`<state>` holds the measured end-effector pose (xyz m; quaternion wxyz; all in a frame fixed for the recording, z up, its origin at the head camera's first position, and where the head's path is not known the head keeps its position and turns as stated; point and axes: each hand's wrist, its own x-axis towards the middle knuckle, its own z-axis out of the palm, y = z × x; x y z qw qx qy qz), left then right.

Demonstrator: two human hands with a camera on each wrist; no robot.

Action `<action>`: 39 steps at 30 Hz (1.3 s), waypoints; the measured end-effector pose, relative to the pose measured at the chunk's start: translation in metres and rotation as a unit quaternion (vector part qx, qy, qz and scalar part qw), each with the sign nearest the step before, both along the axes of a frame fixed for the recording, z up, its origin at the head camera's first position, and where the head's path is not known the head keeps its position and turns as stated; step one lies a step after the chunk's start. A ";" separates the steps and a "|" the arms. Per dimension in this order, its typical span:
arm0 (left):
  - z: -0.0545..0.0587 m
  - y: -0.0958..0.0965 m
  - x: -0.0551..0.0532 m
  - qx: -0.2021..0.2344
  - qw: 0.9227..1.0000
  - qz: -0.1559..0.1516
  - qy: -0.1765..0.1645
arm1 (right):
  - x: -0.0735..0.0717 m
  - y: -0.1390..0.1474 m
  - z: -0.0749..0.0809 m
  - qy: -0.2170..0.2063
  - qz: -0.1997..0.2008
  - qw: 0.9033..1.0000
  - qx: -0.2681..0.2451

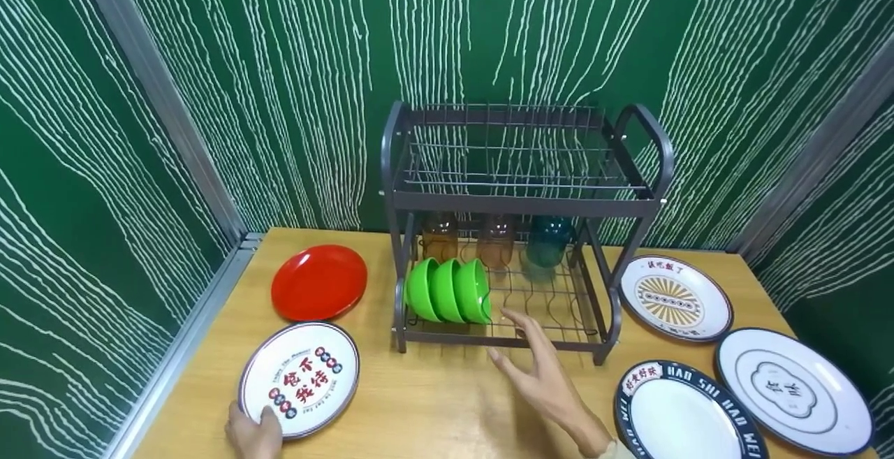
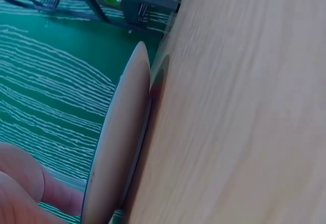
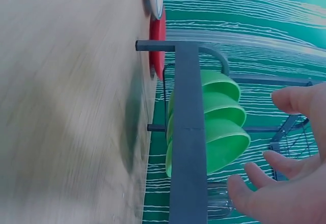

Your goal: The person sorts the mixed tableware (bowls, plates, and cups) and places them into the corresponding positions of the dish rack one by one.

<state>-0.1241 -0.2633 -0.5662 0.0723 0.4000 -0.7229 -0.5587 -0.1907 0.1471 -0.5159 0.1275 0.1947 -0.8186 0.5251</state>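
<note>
My left hand point(image 1: 255, 434) pinches the near left rim of a white plate point(image 1: 335, 392) with red characters, thumb over its edge. In the left wrist view this plate point(image 2: 119, 142) shows edge-on, low over the wooden table. In front of the rack, my right hand point(image 1: 548, 382) is held with fingers spread and holds nothing. Three green bowls point(image 1: 419, 291) stand on their sides, nested in a row on the rack's lower tier. From the right wrist, the bowls point(image 3: 224, 145) appear just beyond the fingers of the right hand point(image 3: 293, 173).
A two-tier dark metal dish rack point(image 1: 524, 204) stands at the back, with three tinted glasses behind the bowls, one of them blue point(image 1: 548, 239). A red plate point(image 1: 319, 282) lies on the left. Several white patterned plates, including a black-rimmed one point(image 1: 681, 417), lie on the right.
</note>
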 end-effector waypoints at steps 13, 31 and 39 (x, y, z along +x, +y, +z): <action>0.001 0.005 -0.001 0.029 0.998 0.052 0.031 | 0.016 -0.005 -0.003 0.022 -0.001 0.998 -0.059; 0.003 0.008 0.000 0.051 0.995 0.079 0.045 | 0.020 -0.001 0.001 0.020 0.011 0.998 -0.061; 0.016 0.024 0.013 0.020 0.997 0.052 0.050 | 0.029 -0.002 0.005 0.020 0.004 1.000 -0.022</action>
